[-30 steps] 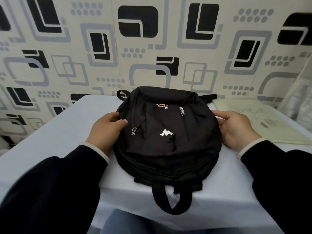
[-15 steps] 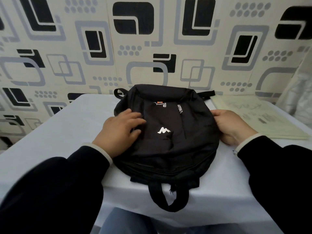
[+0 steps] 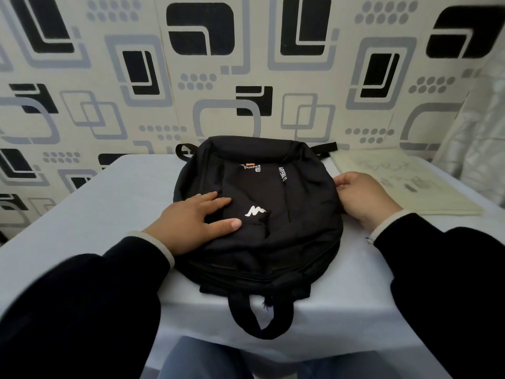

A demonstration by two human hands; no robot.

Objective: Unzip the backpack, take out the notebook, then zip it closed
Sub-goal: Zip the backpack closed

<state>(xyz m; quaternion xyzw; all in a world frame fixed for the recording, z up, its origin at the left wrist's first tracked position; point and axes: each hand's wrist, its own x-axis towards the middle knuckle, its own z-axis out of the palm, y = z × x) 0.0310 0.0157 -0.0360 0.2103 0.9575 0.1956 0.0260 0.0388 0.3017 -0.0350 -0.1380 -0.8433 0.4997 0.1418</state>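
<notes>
Lying flat on the white-clothed table (image 3: 114, 203), the black backpack (image 3: 273, 242) has its front panel facing up, its carry handle (image 3: 259, 321) hanging over the near table edge and a strap loop (image 3: 183, 151) showing at the far side by the wall. A white peak-shaped logo (image 3: 254, 210) sits near the middle of the panel, with small printed lettering (image 3: 250, 167) farther back. The zipper line along the near side looks closed, though the dark fabric makes it hard to be sure.

The left hand (image 3: 191, 224) rests palm down on the left part of the front panel, fingers straight and slightly spread, the thumb stretched out toward the logo; it presses the cloth and holds nothing. The right hand (image 3: 363, 198) is at the backpack's right edge, touching it, its fingers curled toward the fabric; whether they pinch the cloth or a zipper pull cannot be told from this view. Both arms wear dark sleeves with pale cuffs.

Just beyond the right hand, a pale yellow booklet (image 3: 404, 187) with faint drawings lies flat on the table, near the backpack. The patterned wall (image 3: 246, 64) of black and grey squares stands behind the table.
</notes>
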